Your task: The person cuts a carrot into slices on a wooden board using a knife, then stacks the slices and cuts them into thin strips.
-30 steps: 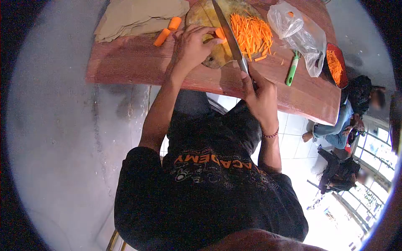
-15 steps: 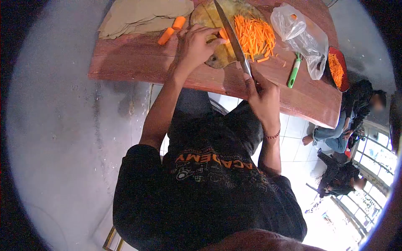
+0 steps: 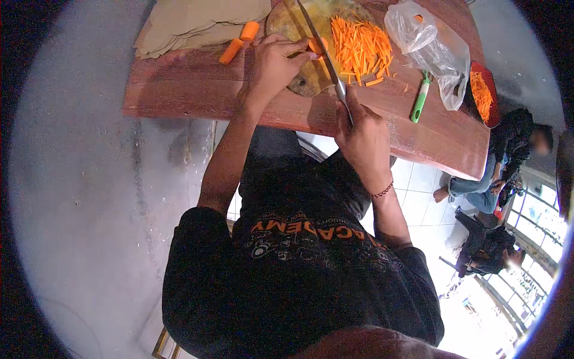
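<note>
My right hand (image 3: 366, 134) is closed around the handle of a long kitchen knife (image 3: 328, 61). Its blade lies over a short carrot piece (image 3: 313, 45) on the round, worn cutting board (image 3: 284, 24). With bent fingers, my left hand (image 3: 275, 66) grips that carrot piece from the left, fingertips close to the blade. A heap of thin carrot sticks (image 3: 360, 49) covers the right side of the board. Left of my left hand, two peeled carrot chunks, an upper one (image 3: 249, 31) and a lower one (image 3: 231, 51), rest near the board.
On the reddish wooden table (image 3: 179, 90) are brown cardboard sheets (image 3: 197, 27) at left. To the right lie a clear plastic bag (image 3: 427, 51), a green-and-white handled tool (image 3: 421, 100) and a red tray (image 3: 494, 110) with carrot shreds. Two people sit at far right.
My right hand and the knife have shifted slightly left, so the blade now crosses the carrot piece. My left hand keeps its grip. The whole view has shifted a little.
</note>
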{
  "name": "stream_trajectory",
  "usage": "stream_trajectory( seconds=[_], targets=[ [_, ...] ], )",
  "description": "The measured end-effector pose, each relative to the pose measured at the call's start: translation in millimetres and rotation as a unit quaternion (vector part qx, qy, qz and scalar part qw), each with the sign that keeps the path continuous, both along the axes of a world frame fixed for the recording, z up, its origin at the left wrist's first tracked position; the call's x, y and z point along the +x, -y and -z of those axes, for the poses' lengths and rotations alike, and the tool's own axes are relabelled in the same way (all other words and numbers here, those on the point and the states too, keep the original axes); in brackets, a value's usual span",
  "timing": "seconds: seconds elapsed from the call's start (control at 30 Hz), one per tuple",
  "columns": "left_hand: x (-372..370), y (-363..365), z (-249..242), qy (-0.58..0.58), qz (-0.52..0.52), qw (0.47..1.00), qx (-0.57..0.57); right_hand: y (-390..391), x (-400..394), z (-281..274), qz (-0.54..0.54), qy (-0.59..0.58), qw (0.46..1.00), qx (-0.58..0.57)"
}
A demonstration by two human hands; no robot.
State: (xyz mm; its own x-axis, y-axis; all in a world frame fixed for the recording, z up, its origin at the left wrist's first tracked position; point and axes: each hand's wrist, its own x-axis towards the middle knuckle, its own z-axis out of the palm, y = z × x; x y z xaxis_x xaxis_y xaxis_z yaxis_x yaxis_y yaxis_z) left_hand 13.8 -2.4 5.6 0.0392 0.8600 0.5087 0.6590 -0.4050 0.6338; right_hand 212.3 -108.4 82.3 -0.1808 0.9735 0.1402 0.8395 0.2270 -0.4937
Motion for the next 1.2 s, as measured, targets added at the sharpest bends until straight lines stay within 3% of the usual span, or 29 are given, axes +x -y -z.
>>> stream_trajectory(
  seconds=[0.17,0.23,0.33,0.43,0.5,0.7,0.77,0.93,1.0,1.13,1.2],
  targets=[
    [3.9,1.5,-2.2,-0.001,0.018,1.0,0.009,-8.6,-4.6,-3.3,-0.013,0.044,0.998,0.032],
    [4.6,-0.5,-2.1,0.012,0.036,0.999,0.02,-17.0,-1.2,-8.7,0.002,0.014,0.998,-0.058],
    [9.5,2.7,-5.3,-0.027,0.021,0.998,0.058,-31.5,14.8,-6.4,-0.009,-0.07,0.995,-0.068],
    [12.4,6.5,-11.5,-0.022,0.046,0.999,-0.015,-34.7,17.7,1.3,0.032,-0.119,0.985,-0.12],
    [13.3,7.8,-14.2,-0.078,-0.003,0.995,0.055,-34.4,18.1,-3.2,0.028,-0.121,0.986,-0.112],
    [12.5,13.8,-17.3,-0.131,-0.057,0.989,0.026,-41.6,9.4,7.1,-0.001,-0.128,0.99,-0.054],
    [9.7,10.8,-10.8,-0.125,-0.043,0.99,0.041,-45.8,9.4,8.5,-0.005,-0.126,0.991,-0.039],
    [-2.7,7.6,-12.8,-0.145,0.039,0.988,0.03,-50.6,9.8,0.0,0.013,-0.135,0.98,-0.147],
    [-7.4,8.1,-11.5,-0.191,0.074,0.979,0.009,-51.1,8.8,8.1,0.007,-0.15,0.981,-0.121],
    [-10.1,3.4,-5.3,-0.216,0.036,0.976,-0.001,-49.4,9.4,12.8,0.0,-0.153,0.983,-0.098],
    [-9.5,-1.4,-3.8,-0.19,0.014,0.98,0.063,-47.9,11.4,10.6,0.0,-0.161,0.981,-0.112]
  ],
)
